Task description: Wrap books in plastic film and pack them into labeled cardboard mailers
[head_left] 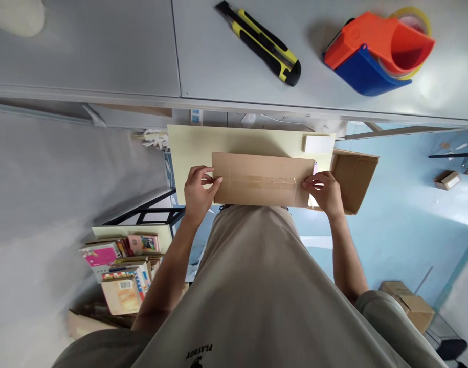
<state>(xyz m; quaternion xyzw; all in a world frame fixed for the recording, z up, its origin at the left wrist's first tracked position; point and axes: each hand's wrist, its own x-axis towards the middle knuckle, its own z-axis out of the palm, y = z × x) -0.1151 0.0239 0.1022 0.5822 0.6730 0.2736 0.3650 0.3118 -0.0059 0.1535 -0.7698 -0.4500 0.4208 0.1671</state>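
A brown cardboard box lies in front of my body, its long side running left to right. A strip of clear tape runs along the middle of its top face, wrinkled towards the right. My left hand grips the left end, thumb on the top face and fingers curled at the edge. At the right end, my right hand has its thumb and fingertips pinched together on the box, near the end of the tape. Whether those fingertips also hold the tape's end is too small to tell.
Beneath the box is a pale yellow tabletop with a white block. An open carton stands at its right. On the grey surface ahead lie a utility knife and a tape dispenser. Books are stacked lower left.
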